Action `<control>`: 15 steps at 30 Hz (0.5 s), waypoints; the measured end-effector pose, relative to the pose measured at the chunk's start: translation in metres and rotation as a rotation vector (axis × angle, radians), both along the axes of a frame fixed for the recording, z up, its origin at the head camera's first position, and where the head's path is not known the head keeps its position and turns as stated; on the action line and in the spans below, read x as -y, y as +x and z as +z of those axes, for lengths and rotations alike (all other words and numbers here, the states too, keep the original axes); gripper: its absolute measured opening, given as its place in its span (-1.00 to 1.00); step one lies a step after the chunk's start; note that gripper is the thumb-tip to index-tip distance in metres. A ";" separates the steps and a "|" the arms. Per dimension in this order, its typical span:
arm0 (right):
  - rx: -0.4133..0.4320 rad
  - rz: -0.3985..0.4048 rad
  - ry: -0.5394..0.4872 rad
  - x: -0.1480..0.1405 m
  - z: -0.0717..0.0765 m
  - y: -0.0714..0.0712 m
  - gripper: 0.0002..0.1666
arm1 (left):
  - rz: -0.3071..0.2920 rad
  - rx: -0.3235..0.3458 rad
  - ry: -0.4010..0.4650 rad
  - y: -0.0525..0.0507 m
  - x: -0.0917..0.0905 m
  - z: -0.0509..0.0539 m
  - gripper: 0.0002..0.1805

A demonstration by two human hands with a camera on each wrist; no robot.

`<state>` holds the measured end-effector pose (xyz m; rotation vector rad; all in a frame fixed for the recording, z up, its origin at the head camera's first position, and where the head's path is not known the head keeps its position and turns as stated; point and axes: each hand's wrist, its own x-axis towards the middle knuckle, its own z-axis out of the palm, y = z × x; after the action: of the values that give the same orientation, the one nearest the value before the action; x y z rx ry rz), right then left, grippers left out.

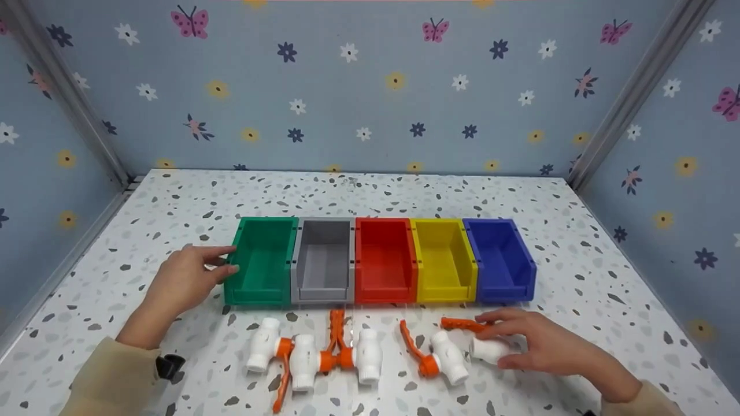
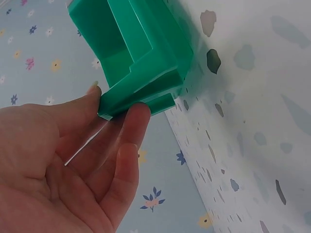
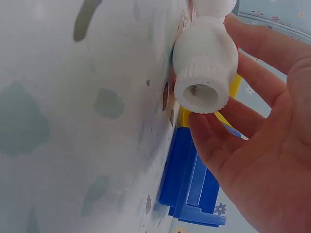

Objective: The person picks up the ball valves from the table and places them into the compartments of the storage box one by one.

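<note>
My left hand [image 1: 184,277] holds the left side wall of the green bin [image 1: 259,296], its thumb and fingers at the edge in the left wrist view. At the front right, my right hand [image 1: 549,344] grips a white ball valve [image 1: 488,350] with an orange lever handle [image 1: 461,324]. Seen in the right wrist view, the fingers lie round the valve's white body [image 3: 206,58], whose open ribbed end faces the camera. Another ball valve [image 1: 450,358] lies just left of that hand, its orange handle pointing away.
Right of the green bin, in one joined row, stand a grey bin [image 1: 324,294], a red bin [image 1: 386,295], a yellow bin [image 1: 446,294] and a blue bin [image 1: 506,294]. More ball valves [image 1: 303,363] lie before them on the speckled table [image 1: 370,196]. Patterned walls enclose the table.
</note>
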<state>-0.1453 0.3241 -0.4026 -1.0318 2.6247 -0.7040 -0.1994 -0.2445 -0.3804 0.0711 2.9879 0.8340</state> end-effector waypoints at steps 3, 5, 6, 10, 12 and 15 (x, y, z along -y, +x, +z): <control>-0.009 -0.012 0.029 0.000 0.000 -0.001 -0.50 | 0.004 0.002 0.000 0.001 0.000 0.000 -0.45; -0.006 -0.028 0.055 0.000 0.000 -0.001 -0.45 | 0.005 0.000 0.000 0.001 0.000 0.000 -0.45; 0.001 -0.038 0.068 0.000 -0.001 -0.001 -0.42 | 0.005 -0.001 -0.001 0.001 0.000 0.000 -0.45; 0.003 -0.068 0.084 0.000 -0.002 0.001 -0.32 | 0.006 0.000 0.001 0.002 0.000 0.000 -0.45; -0.013 -0.070 0.055 -0.001 -0.002 0.002 -0.31 | 0.004 0.001 -0.001 0.001 0.000 0.000 -0.45; -0.041 -0.037 -0.005 -0.003 0.000 0.002 -0.31 | 0.006 0.006 -0.004 0.000 0.000 0.001 -0.45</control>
<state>-0.1431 0.3271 -0.4026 -1.0123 2.6845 -0.7046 -0.1989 -0.2446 -0.3799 0.0592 2.9856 0.8276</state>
